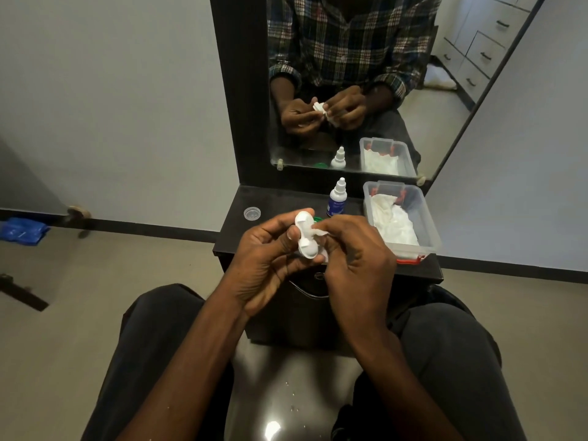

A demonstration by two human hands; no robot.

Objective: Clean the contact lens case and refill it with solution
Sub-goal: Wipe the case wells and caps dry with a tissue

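White plastic twin-well contact lens case (306,235), gripped by left hand (265,259), could slip toward the blue-labelled solution bottle (337,198) as right hand (353,253) pinches white tissue (318,233) against it.

I see the white contact lens case (306,237) raised above the dark shelf (237,230), its two round wells standing one over the other, lids off. A white tissue piece (319,233) touches its right side. Behind it the solution bottle (337,198), white with a blue label, stands upright and capped. A clear cap (252,213) lies to the left; a green cap (318,220) peeks out behind the case.
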